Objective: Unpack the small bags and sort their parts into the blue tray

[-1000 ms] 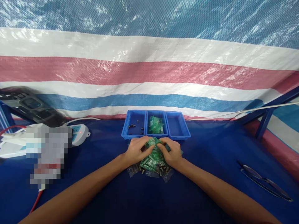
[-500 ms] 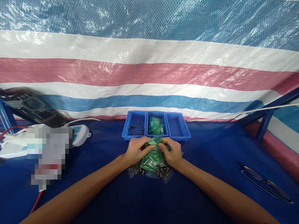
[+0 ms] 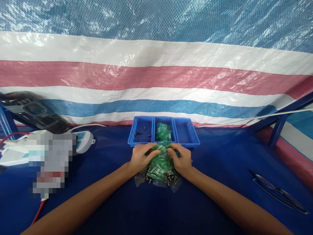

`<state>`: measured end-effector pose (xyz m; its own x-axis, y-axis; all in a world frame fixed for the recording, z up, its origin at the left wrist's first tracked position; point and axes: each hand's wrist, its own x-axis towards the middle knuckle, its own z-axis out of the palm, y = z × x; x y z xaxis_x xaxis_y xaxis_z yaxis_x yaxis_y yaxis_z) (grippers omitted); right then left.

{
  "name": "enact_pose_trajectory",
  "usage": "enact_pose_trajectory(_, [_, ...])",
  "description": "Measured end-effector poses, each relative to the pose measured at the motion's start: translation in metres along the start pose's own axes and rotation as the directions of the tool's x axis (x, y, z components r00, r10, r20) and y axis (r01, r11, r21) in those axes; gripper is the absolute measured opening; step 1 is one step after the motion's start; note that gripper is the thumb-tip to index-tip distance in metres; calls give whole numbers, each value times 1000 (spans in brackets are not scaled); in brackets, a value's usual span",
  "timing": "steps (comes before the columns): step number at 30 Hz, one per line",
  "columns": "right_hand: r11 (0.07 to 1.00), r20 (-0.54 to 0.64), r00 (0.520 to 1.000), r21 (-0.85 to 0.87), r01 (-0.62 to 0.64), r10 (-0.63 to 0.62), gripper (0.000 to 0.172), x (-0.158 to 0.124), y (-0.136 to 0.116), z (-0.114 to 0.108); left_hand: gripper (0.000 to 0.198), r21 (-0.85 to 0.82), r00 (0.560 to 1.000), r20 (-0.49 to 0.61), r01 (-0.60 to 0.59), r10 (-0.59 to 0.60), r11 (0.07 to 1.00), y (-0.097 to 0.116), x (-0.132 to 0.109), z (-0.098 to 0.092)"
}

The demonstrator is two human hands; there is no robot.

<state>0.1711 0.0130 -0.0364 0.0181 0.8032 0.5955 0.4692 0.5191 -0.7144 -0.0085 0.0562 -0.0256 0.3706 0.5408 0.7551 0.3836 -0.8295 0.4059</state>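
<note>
Between my hands is a small green plastic bag (image 3: 163, 147), held by its two sides just in front of the trays. My left hand (image 3: 143, 157) pinches its left edge between thumb and fingers. On the other edge, my right hand (image 3: 181, 159) has the same kind of pinch. Under and in front of them lies a pile of green bags (image 3: 157, 171) with pale small parts inside. Clear bags of screws (image 3: 173, 180) stick out at the pile's front. What the held bag contains is hard to make out.
Three joined blue trays stand behind my hands: the left tray (image 3: 140, 122) with several loose screws, the middle tray (image 3: 163, 139) with green bags, and the right tray (image 3: 187, 130). Eyeglasses (image 3: 278, 192) lie at right. At left are a power strip (image 3: 84, 142) and cables.
My hands have moved slightly apart. The green bag between them is now spread flatter and wider. The trays and pile look the same.
</note>
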Motion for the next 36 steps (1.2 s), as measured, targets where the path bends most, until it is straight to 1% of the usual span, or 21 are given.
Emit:
enact_pose_trajectory(4, [1000,-24,1000,-15,16,-17,15,0,2,1,20,3,999,-12,-46,46,999,-1,-2,2])
enact_pose_trajectory(8, [1000,-60,998,-4,-4,4,18,-2,4,3,18,-15,999,4,-37,37,999,0,-1,1])
enact_pose_trajectory(11, [1000,-34,999,26,-6,7,21,-1,4,3,16,-36,999,-7,-39,39,999,1,-1,1])
enact_pose_trajectory(16, [1000,-23,1000,21,-8,8,18,2,1,1,14,-40,999,-34,-35,34,999,1,-1,1])
enact_pose_trajectory(24, [998,44,998,30,-51,50,19,4,-3,0,12,-52,998,-41,-43,41,998,2,0,1])
enact_pose_trajectory(29, [998,51,998,24,-50,49,21,4,-3,0,16,-78,997,-31,-73,71,994,2,2,1])
enact_pose_trajectory(36, [999,43,999,24,-27,26,22,3,-1,2,22,-136,998,-3,-62,62,989,0,-1,2])
